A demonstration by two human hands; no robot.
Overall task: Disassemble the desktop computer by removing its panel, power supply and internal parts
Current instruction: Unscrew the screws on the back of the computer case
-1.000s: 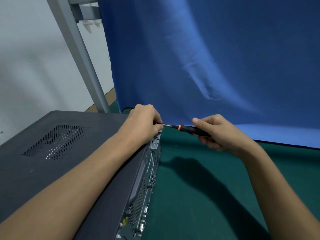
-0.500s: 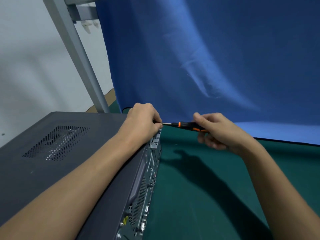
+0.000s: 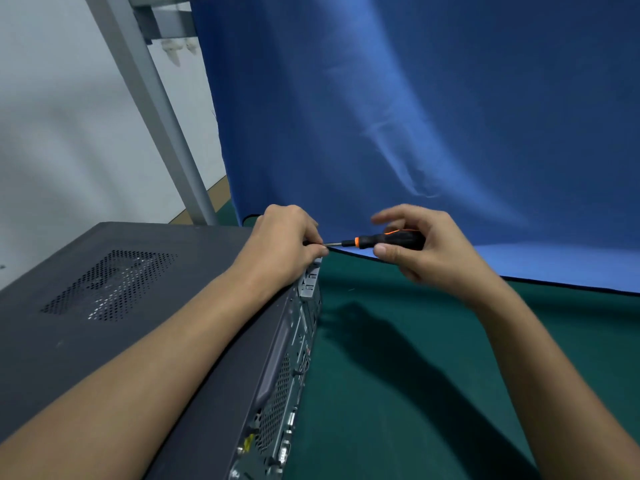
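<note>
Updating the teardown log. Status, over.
Left hand pinches screwdriver shaft at computer's rear edge. Right hand grips the handle. Panel not yet off. Nothing blocking.

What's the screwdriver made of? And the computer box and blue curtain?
The screwdriver has a thin shiny shaft, likely steel, and a black-and-orange handle, probably plastic or rubber. The computer case looks like painted sheet metal: matte dark grey, with punched vent holes. The blue backdrop is cloth; it hangs in soft folds.

surface: green table mat (image 3: 588, 323) | on it: desktop computer (image 3: 173, 323), blue cloth (image 3: 519, 265) edge
</note>
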